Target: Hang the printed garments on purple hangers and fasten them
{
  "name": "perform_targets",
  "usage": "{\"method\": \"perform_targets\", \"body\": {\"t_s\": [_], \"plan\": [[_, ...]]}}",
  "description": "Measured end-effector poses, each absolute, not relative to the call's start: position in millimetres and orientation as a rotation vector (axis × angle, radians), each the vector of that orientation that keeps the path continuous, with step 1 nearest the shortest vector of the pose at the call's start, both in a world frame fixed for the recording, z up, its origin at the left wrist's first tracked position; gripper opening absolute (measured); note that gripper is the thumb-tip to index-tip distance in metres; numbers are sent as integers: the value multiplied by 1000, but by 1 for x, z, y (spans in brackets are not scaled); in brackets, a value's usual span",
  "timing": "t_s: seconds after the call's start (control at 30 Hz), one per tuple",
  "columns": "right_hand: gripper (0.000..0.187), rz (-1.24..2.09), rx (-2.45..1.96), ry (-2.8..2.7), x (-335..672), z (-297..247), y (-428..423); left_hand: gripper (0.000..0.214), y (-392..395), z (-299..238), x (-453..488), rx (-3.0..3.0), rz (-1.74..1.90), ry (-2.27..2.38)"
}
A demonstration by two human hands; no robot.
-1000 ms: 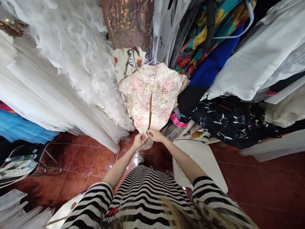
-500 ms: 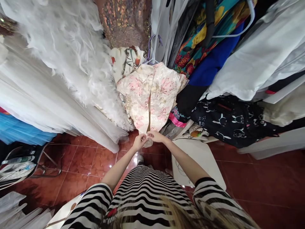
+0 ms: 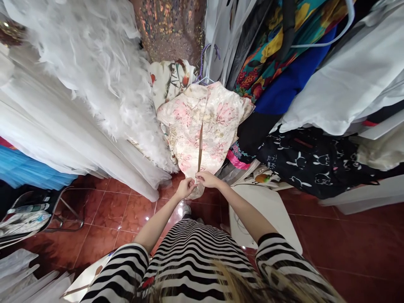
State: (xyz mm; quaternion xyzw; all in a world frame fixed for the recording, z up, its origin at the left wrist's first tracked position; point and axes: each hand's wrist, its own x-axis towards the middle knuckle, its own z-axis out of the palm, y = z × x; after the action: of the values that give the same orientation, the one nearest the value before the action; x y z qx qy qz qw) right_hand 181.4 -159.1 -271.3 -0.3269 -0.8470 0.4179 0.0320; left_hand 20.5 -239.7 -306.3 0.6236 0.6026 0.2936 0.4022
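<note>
Head view, looking down at two hands before a dense hang of clothing. **Floral garment**: pale cream with pink blossoms, centred in the view, hanging from a purple hanger, its lower end just above the far edge of the floor. A narrow tan strip runs down its middle, along a front opening or seam. **Left hand** and **right hand**: both in a narrow pinch at the lower end of the strip, fingertips nearly meeting and gathering the garment's edge. Exactly which layer each hand grips is too small to tell.

Beside the garment, to the left, hang a white feather piece and white tulle, with blue tulle below. Behind it are a sequinned garment and a white printed garment. To the right lie a teal floral print, cobalt cloth, a black cat-print cloth and white satin.

Floor: red tile. A white board leans near the right forearm. A metal-framed chair holding a bottle stands at the left edge. Striped sleeves and a striped top fill the lower edge.
</note>
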Motion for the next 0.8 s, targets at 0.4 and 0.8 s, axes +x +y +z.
{"method": "perform_targets", "body": {"t_s": [0.4, 0.8], "plan": [[20, 1249, -1013, -2642, 170, -267, -155, 28, -234, -299, 12, 1526, 796, 1455], [17, 1160, -1125, -2674, 170, -269, -146, 29, -236, -301, 7, 1509, 725, 1457]]}}
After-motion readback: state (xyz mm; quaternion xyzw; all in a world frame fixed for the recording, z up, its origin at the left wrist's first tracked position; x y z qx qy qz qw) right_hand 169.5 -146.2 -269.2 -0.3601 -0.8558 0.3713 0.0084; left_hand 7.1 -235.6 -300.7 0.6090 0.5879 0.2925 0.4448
